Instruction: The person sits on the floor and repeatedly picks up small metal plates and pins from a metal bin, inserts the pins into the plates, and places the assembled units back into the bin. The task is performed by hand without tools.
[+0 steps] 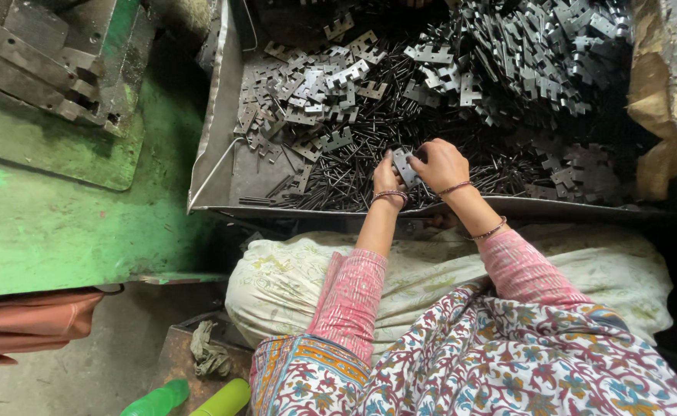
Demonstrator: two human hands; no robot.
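Note:
A small grey metal hinge plate [404, 165] is held between both my hands over the near part of a big metal tray [216, 146]. My left hand [386, 177] pinches its left edge. My right hand [440, 163] grips its right side with curled fingers. Under my hands lies a heap of thin dark metal pins [338, 181]. Loose notched hinge plates [330, 85] cover the tray's far side and pile up at the far right [539, 46]. Both wrists wear thread bands and bangles.
A green machine bed [53, 208] with a steel die block [45, 62] stands at the left. A stuffed white sack [292, 277] lies between me and the tray. Brown sacking [666, 92] is at the right. Green bottles [192, 397] and a rag [209, 350] lie on the floor.

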